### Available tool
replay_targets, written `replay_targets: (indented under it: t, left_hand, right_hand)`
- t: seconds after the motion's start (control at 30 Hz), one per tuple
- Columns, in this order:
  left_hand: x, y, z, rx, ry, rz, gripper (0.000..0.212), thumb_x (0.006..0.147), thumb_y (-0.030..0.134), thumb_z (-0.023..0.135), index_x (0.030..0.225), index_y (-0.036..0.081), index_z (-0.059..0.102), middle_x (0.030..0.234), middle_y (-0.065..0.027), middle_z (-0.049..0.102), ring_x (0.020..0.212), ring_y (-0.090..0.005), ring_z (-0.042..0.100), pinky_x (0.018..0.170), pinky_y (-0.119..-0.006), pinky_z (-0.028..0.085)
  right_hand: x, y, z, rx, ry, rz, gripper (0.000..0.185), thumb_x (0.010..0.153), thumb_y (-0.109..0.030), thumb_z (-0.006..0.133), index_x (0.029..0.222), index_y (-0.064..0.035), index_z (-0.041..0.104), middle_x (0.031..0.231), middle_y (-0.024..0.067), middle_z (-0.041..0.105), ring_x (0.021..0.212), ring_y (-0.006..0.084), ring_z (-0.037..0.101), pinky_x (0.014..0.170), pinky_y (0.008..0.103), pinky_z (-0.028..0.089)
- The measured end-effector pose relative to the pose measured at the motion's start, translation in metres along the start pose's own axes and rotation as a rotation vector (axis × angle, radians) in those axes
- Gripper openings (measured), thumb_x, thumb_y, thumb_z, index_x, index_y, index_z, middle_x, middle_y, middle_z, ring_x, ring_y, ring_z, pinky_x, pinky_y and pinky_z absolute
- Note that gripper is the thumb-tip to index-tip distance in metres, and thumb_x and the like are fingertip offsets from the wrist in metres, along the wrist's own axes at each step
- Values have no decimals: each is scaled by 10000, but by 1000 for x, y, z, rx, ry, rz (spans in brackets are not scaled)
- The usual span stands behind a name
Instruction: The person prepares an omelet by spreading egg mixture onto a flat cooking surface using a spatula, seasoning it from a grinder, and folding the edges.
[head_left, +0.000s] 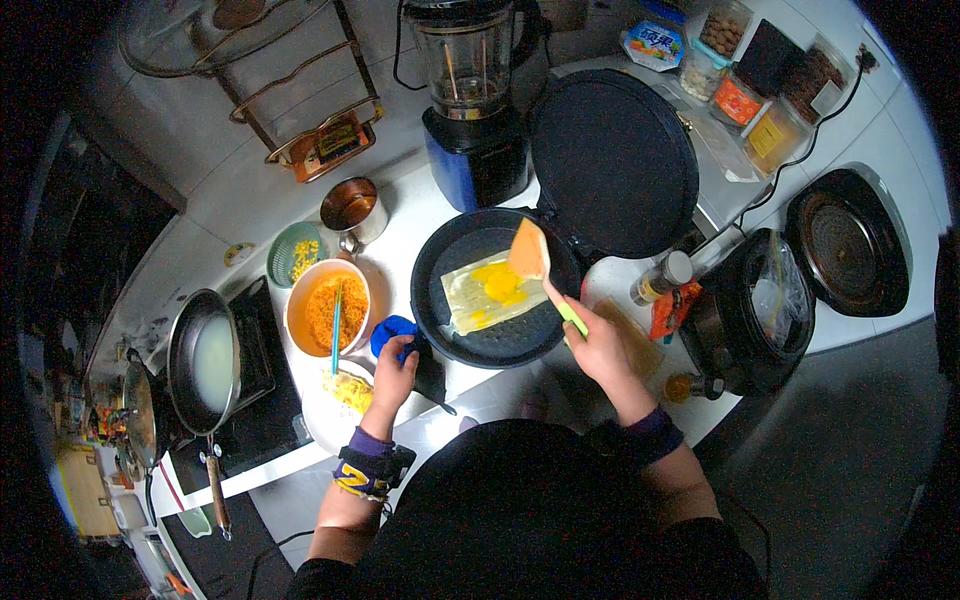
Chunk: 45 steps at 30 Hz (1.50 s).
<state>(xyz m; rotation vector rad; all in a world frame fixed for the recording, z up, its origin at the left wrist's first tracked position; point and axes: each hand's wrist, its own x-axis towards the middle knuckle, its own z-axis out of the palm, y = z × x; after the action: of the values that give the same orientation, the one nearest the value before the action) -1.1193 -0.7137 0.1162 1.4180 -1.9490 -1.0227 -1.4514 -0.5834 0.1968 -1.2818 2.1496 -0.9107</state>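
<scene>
My right hand (596, 341) grips the green handle of a spatula (531, 251) with a pale orange blade. The blade rests against broken egg yolk (501, 283) spread on a rectangular sheet of pale dough (459, 296). This sheet lies in the round black lower plate of an electric griddle (491, 354), whose dark lid (615, 161) is folded back. My left hand (394, 367), fingers curled, is at a blue bowl-like object (391, 330) left of the griddle; whether it grips it is unclear. Under that wrist, a white plate (319, 420) holds a yellowish filled roll (349, 390).
A white tub (292, 330) holds shredded orange food and blue chopsticks (336, 322). Beyond it stand a green basket (274, 259) and a metal pot (371, 217). A blender (476, 161) is behind the griddle. Left is a frying pan (176, 360); right, a seasoning jar (661, 277).
</scene>
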Motion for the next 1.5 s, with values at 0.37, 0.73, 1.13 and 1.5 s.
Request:
replay_targets:
  t: [0.37,0.73,1.13,1.5]
  left_hand:
    - [-1,-4,0,9,15,11,279,848,102,616,1117,46,576,1089,-180,608,1026,-346,590,904,-376,458]
    - [-1,-2,1,-2,6,-26,270,848,109,617,1108,45,583,1091,-178,608,1026,-341,592,897,-378,460]
    - [-3,1,-2,26,-9,-40,275,865,81,608,1132,38,558,1086,-130,607,1029,-252,578,900,-336,453]
    - [-2,-5,0,-38,13,-27,275,846,104,621,1107,29,579,1076,-182,612,1019,-335,595,900,-371,457]
  right_hand:
    - [8,8,3,-24,32,8,421,870,-213,574,1285,-144,555,923,230,652,807,395,640,720,464,510]
    - [13,10,4,-24,73,-14,418,871,-212,587,1283,-144,558,910,234,650,807,405,635,707,470,511]
    - [12,13,8,15,73,-44,428,871,-207,582,1295,-160,548,923,226,652,823,400,639,729,462,513]
    - [19,12,11,19,20,-8,429,882,-219,585,1301,-139,539,1011,232,643,904,405,629,777,456,510]
